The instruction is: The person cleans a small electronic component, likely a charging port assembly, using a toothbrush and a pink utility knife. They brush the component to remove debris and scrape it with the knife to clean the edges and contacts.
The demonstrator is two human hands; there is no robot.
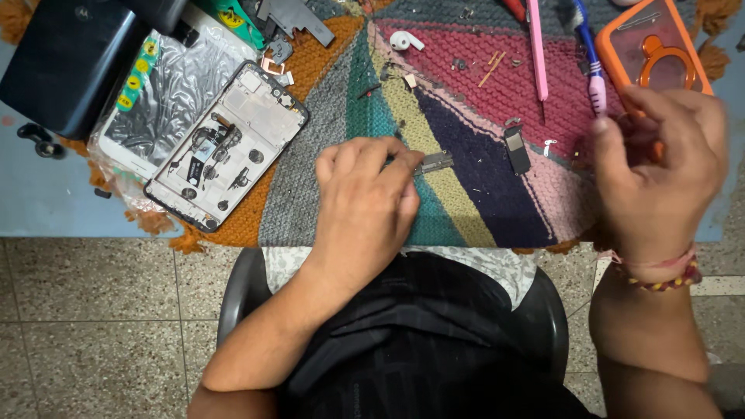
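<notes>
1. A small grey metal phone part (434,161) is pinched between the fingertips of the left hand (365,206), low over the striped knitted mat (466,209) on the surface; the part points right.
2. The right hand (660,174) is raised at the right edge of the mat, fingers curled narrow; whether anything is held cannot be told.
3. An opened phone frame (225,143) lies to the left; a small black component (516,149) lies between the hands; an orange phone case (652,46) and a toothbrush (591,58) lie far right.
</notes>
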